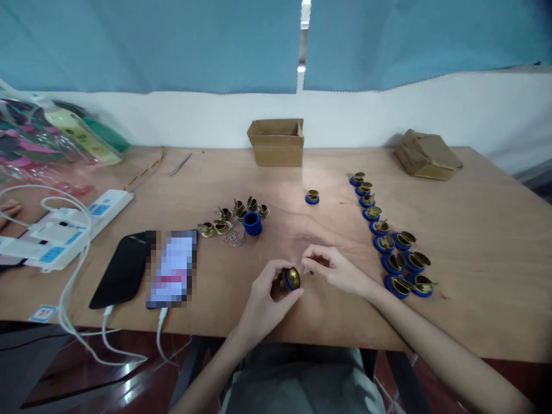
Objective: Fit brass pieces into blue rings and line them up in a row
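Observation:
Near the table's front edge, my left hand [269,293] grips a brass piece with a blue ring [292,279] between thumb and fingers. Just right of it, my right hand [330,267] is pinched; whatever its fingertips hold is too small to make out. Left of centre stand several brass pieces without blue rings [222,226], a stack of blue rings [252,223] and some thin metal rings [234,236]. A single brass piece on a blue ring [313,197] sits beyond my hands. Several more such assembled pieces [384,244] form rows on the right.
An open cardboard box [278,144] stands at the back, a crumpled box [426,155] at the back right. Left lie tweezers [180,165], two phones [121,269] with cables and a power strip [86,221]. Another person's hand [8,211] shows at the left edge.

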`<state>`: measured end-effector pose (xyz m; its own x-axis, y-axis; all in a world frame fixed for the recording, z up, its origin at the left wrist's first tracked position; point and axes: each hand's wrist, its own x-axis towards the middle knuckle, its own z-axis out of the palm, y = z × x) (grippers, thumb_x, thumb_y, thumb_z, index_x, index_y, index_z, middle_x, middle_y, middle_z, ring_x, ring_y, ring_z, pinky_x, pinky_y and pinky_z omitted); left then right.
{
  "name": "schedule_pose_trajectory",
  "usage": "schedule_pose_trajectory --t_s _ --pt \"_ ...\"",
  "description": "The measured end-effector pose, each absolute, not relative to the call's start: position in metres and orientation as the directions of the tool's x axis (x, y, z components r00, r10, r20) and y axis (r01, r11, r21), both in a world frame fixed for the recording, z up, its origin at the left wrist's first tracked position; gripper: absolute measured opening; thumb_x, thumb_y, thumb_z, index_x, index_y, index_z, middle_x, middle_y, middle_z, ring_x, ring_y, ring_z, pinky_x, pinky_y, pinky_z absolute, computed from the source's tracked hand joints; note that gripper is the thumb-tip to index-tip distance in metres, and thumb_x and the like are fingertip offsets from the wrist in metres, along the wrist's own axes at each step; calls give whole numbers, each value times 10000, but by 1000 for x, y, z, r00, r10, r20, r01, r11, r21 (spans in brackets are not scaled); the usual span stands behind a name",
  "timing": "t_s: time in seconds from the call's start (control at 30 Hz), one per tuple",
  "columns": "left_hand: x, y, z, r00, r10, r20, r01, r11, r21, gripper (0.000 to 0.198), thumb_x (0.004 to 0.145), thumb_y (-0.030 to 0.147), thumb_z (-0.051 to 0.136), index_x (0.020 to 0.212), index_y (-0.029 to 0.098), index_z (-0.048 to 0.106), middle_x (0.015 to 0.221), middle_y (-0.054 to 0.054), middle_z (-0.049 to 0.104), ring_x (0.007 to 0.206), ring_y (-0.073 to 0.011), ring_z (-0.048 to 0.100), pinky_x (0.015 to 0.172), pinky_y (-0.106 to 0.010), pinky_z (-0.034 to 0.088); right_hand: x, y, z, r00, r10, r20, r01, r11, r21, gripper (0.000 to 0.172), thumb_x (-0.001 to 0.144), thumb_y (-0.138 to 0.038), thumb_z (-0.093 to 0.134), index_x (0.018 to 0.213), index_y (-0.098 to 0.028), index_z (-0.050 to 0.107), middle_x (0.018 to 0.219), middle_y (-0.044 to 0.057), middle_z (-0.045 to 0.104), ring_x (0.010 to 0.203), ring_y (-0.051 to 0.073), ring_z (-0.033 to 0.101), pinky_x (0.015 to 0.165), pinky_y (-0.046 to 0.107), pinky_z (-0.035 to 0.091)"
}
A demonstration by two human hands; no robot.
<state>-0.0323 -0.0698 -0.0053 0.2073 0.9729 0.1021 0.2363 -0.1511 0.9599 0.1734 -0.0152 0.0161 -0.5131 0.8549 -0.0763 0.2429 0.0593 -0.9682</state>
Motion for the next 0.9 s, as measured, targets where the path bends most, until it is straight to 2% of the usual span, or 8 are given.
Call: schedule_pose_trajectory --t_s 0.3,0.7,0.9 --pt "-31 -70 -3 203 971 124 251 -174 952 368 800 165 726 1130 239 581 1099 -55 689 1034 -217 685 921 -370 537 173 -16 17 -509 859 -48 241 89 -967 267 987 -407 566 854 -190 648 810 11 662 744 156 586 690 282 448" --pt "-33 -70 -5 222 968 114 257 -170 951 379 813 141 702 1152 244 567 1119 -47 672 1053 -211 670 934 -363 522 173 -17 19 -536 843 -35 333 173 -927 234 1001 -344 548 862 -190 655 738 -16 627 655 129 542 614 250 398" --pt "-33 -70 -6 224 967 121 259 -179 949 381 816 142 694 1159 241 561 1124 -48 669 1059 -208 666 938 -358 522 174 -18 24 -544 837 61 443 348 -826 220 1011 -298 535 872 -187 664 775 -2 646 688 135 574 647 257 412"
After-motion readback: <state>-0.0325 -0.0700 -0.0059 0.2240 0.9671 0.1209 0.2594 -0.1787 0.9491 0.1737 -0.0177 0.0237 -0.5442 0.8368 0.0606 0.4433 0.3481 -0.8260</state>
